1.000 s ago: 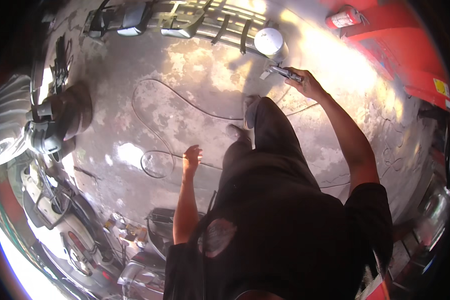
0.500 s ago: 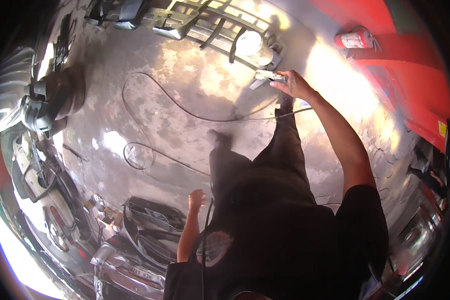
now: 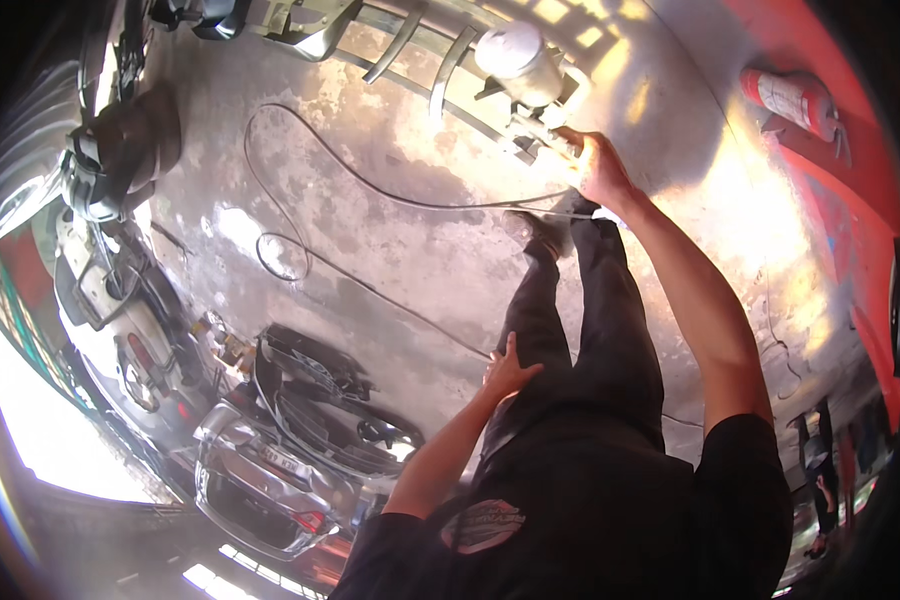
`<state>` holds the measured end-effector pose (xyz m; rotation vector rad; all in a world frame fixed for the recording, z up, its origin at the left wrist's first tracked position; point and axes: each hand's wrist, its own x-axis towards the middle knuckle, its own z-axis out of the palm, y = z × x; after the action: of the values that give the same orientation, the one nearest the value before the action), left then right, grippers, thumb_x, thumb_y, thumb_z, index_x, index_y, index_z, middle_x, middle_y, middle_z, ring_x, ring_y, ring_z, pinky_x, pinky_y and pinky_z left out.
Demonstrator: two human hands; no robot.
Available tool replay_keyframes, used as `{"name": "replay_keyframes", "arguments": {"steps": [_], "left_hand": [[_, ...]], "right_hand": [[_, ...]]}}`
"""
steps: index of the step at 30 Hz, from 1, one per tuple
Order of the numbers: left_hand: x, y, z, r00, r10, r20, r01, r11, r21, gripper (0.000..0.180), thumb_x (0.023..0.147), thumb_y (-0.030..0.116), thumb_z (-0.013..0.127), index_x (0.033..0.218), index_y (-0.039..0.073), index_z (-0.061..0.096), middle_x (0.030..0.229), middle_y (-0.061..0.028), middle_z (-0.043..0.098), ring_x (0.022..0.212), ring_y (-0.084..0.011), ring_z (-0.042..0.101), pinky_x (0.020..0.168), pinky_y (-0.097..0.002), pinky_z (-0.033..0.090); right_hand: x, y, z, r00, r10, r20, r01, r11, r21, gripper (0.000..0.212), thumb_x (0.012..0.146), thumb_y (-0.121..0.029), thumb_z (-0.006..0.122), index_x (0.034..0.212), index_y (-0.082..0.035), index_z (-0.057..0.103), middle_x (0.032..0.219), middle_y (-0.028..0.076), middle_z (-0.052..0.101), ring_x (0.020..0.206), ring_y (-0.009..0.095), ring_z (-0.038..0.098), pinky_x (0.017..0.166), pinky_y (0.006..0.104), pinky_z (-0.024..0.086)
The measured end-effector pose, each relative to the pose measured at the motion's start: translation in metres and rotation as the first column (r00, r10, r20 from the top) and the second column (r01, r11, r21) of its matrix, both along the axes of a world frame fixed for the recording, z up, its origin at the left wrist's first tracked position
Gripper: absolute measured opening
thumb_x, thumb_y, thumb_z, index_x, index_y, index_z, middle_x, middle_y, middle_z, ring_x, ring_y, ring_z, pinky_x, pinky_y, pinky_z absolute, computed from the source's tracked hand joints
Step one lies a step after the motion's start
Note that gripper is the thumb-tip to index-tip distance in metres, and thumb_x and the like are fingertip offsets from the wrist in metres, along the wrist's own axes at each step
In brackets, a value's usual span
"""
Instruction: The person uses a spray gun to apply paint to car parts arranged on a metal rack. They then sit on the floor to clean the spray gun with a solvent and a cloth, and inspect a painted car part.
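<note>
Cloth fills the space nearest my camera: a black shirt (image 3: 590, 530) and, beyond it, dark trousers (image 3: 620, 330). The left hand (image 3: 510, 375) is over one thigh, its fingers spread and, as far as my feed shows, holding nothing; whether they brush the cloth I cannot tell. Farther out, the right hand (image 3: 605, 172) has its fingers wrapped round what I take for a spray gun (image 3: 542, 130), which is out at arm's length ahead of the body, with a pale cup (image 3: 518, 58) on its far side. From my end, I'd want that grip firm and the wrist steady so the cup does not tip, and the slack hose (image 3: 450, 207) led wide of the shoes (image 3: 542, 238), since it crosses close by them. The fingertips curl out of my sight, glare washes out the gun's metal parts, and I can't make out where the hose joins it; near the left hand another stretch of hose slips from view. Beyond, I see dark curved bars (image 3: 394, 46) and a fire extinguisher (image 3: 795, 100) beside a red panel (image 3: 855, 215). A dark shape (image 3: 818, 465) by the right rim is too warped to name.
</note>
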<state>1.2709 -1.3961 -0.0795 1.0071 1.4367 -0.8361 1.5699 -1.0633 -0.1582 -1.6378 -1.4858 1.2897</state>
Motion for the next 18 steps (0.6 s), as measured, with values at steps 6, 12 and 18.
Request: {"name": "replay_keyframes", "arguments": {"steps": [6,12,18], "left_hand": [[0.085,0.030,-0.025,0.971,-0.237,-0.027,0.230,0.958,-0.170,0.128,0.077,0.071,0.077,0.167,0.020,0.001,0.150,-0.0433,0.035,0.129,-0.0547,0.054,0.105,-0.0566,0.050],[0.077,0.029,-0.056,0.983,-0.164,-0.082,0.156,0.983,-0.093,0.133,0.074,0.063,0.084,0.167,0.025,-0.004,0.142,-0.0337,0.046,0.122,-0.0501,0.060,0.100,-0.0547,0.053],[0.076,0.021,-0.068,0.995,-0.073,-0.067,0.070,0.997,-0.044,0.130,0.073,0.057,0.085,0.167,0.025,0.001,0.140,-0.0307,0.049,0.121,-0.0476,0.062,0.099,-0.0531,0.054]], "right_hand": [[-0.003,0.006,0.026,0.918,0.388,0.076,-0.390,0.921,0.006,0.052,0.078,-0.005,0.079,0.129,-0.010,0.068,0.114,0.014,0.073,0.105,0.030,0.070,0.095,0.0385,0.055],[0.030,0.074,0.024,0.959,-0.157,0.235,0.144,0.987,0.073,0.032,0.094,-0.023,0.072,0.121,-0.005,0.069,0.097,0.019,0.074,0.089,0.035,0.071,0.082,0.0399,0.055],[-0.001,0.066,0.047,0.967,-0.220,0.132,0.215,0.975,0.054,0.028,0.096,-0.027,0.070,0.113,-0.005,0.071,0.088,0.017,0.073,0.075,0.037,0.069,0.072,0.0430,0.055]]}}
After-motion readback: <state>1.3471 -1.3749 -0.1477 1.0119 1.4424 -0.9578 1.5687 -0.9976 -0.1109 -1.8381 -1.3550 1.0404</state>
